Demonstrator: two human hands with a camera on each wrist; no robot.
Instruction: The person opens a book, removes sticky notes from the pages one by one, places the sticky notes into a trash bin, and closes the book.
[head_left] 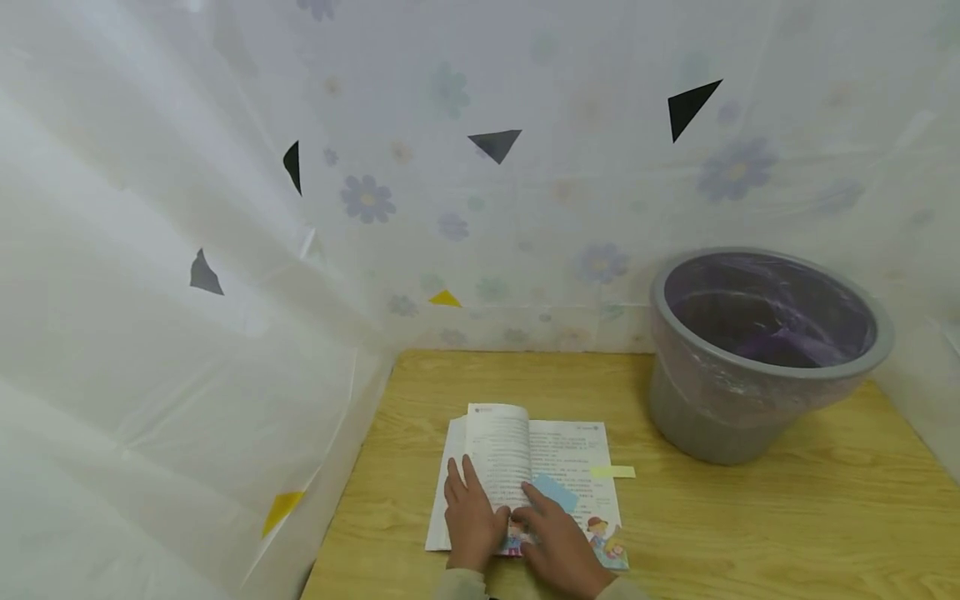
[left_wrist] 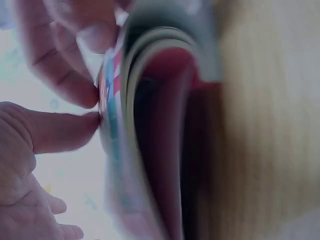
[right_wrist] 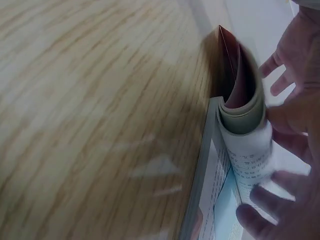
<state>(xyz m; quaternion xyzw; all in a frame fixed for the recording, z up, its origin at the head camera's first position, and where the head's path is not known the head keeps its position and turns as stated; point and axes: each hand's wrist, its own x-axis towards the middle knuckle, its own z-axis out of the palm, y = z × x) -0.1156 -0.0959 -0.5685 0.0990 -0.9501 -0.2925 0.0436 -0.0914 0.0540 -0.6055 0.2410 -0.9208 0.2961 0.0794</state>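
An open book (head_left: 573, 442) with printed text lies on the table, its left-hand pages (head_left: 498, 442) curving up near the spine. Flat fingers of my left hand (head_left: 472, 517) rest on the left page; its thumb (left_wrist: 65, 131) touches the pages by the lower edge. My right hand (head_left: 562, 546) lies over the lower middle of the book, fingers spread against the curled pages (right_wrist: 250, 150). A light blue paper (head_left: 555, 492) lies on the right page, partly under that hand. A yellow strip (head_left: 615, 472) sticks out at the right edge. Cartoon children (head_left: 603, 542) decorate the lower right corner.
A grey bucket (head_left: 720, 417) lined with clear purplish plastic stands on the wooden table (head_left: 750, 517) at the back right. Floral plastic sheeting (head_left: 525, 217) covers the wall behind, and a whitish sheet (head_left: 150, 375) hangs along the left edge.
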